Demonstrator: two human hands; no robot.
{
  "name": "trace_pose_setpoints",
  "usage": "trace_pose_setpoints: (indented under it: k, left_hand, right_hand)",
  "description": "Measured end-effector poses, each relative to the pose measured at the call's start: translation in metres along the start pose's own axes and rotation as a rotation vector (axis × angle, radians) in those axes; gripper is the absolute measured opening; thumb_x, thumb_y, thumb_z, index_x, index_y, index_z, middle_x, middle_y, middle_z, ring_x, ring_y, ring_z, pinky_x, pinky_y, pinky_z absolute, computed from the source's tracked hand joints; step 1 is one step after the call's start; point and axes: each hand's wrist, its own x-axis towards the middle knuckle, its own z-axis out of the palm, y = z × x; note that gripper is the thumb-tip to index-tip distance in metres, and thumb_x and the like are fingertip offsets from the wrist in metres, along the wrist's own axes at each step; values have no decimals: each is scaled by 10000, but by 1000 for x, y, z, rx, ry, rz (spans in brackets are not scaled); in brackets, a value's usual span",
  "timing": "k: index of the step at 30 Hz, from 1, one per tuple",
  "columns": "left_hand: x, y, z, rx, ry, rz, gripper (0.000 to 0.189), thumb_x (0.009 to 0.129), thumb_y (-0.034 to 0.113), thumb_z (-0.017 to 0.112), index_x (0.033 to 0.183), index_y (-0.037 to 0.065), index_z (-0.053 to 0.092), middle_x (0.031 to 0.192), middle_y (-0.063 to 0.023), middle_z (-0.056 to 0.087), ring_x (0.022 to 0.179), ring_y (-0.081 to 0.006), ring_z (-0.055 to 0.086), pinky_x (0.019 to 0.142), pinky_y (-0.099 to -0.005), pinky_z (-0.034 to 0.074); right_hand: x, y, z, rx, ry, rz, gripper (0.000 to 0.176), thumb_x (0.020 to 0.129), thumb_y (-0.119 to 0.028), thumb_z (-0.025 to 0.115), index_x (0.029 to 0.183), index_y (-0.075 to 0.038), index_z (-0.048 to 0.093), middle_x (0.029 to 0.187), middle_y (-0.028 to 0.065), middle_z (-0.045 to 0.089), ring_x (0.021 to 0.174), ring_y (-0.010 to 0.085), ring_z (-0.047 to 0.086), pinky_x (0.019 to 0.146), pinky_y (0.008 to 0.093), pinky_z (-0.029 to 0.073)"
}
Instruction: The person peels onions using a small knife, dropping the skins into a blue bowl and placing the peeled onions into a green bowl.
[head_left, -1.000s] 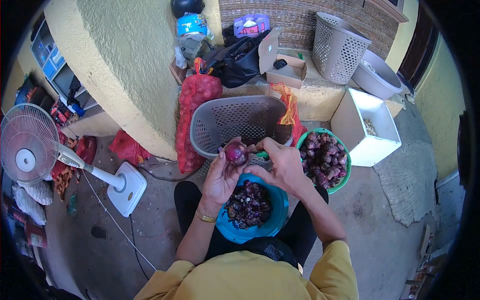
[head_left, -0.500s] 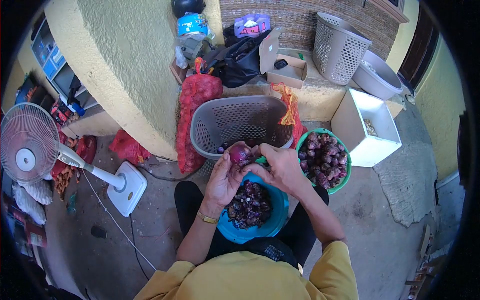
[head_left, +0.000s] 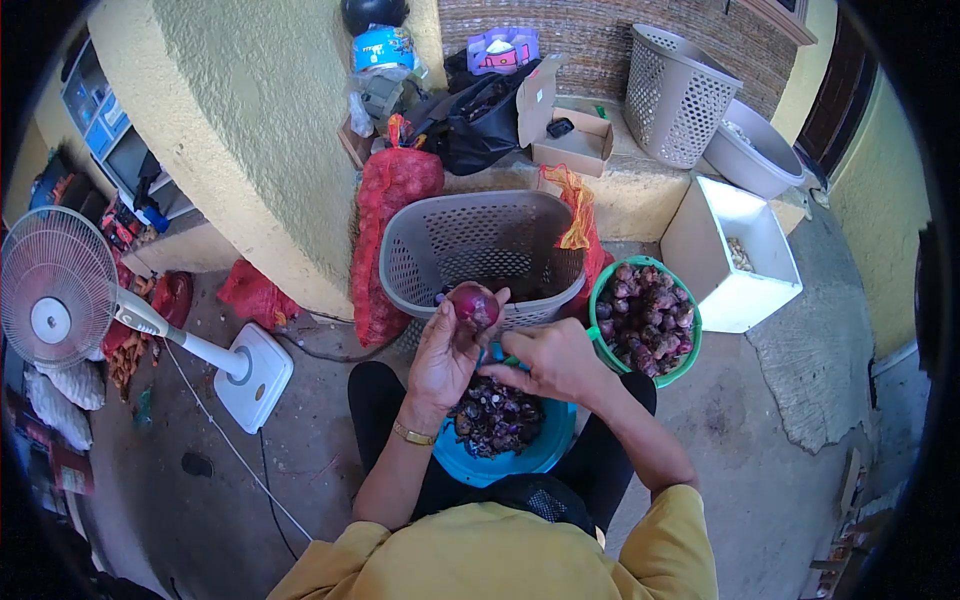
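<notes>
My left hand (head_left: 442, 362) is closed around a red onion (head_left: 474, 307), held up in front of the grey perforated basket (head_left: 470, 222). Just to the right and lower, my right hand (head_left: 556, 362) grips what looks like a small green-handled knife (head_left: 510, 359); its blade is hard to make out. The knife is apart from the onion. Beneath both hands, between my knees, a blue basin (head_left: 562, 440) holds dark onion skins and trimmings (head_left: 498, 418). On the right stands a green-rimmed basket (head_left: 691, 362) heaped with red onions (head_left: 645, 318).
Red mesh sacks (head_left: 385, 240) flank the grey basket. At right stands a white box (head_left: 735, 290), with a tall basket (head_left: 680, 100) and grey tub (head_left: 755, 160) on the ledge behind. A standing fan (head_left: 60, 300) and its cord occupy the left floor.
My right hand has drawn the green handle down and away from the onion. The onion has shifted slightly left in my left hand, and more of its surface now shows.
</notes>
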Motion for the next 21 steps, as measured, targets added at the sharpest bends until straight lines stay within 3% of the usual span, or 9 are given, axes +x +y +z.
trace_pose_setpoints:
  k: [4,10,12,14,21]
  left_hand:
    - [2,1,-6,9,19,81,476,1058,312,427,1362,-54,445,1401,-181,511,1425,-390,343,1177,-464,368]
    - [2,3,-10,115,17,127,451,1054,294,446,1353,-42,450,1377,-178,532,1408,-381,377,1150,-460,405]
    - [1,4,-8,128,3,128,440,1052,289,455,1353,-32,454,1364,-174,543,1398,-362,401,1133,-443,428]
    - [0,5,-3,96,-2,95,356,1039,228,501,1321,12,503,1310,-175,591,1326,-313,505,1056,-383,482]
    - [-2,3,1,76,-1,67,335,1039,206,503,1316,18,504,1311,-176,592,1260,-259,562,970,-332,526]
  right_hand:
    - [-5,1,2,-53,-234,44,430,853,-488,683,775,-75,591,727,108,652,647,330,661,554,433,503]
    - [0,5,-4,46,-21,61,465,803,-502,745,799,-73,564,732,111,657,654,329,665,541,425,504]
    - [5,3,-7,130,166,209,478,772,-494,780,868,-70,582,778,107,672,688,326,679,550,412,515]
    - [12,0,-13,132,207,211,484,766,-490,788,901,-67,593,802,109,680,705,324,685,557,406,521]
    - [21,2,-7,99,270,182,454,772,-448,795,947,-68,618,830,107,694,733,313,697,575,392,537]
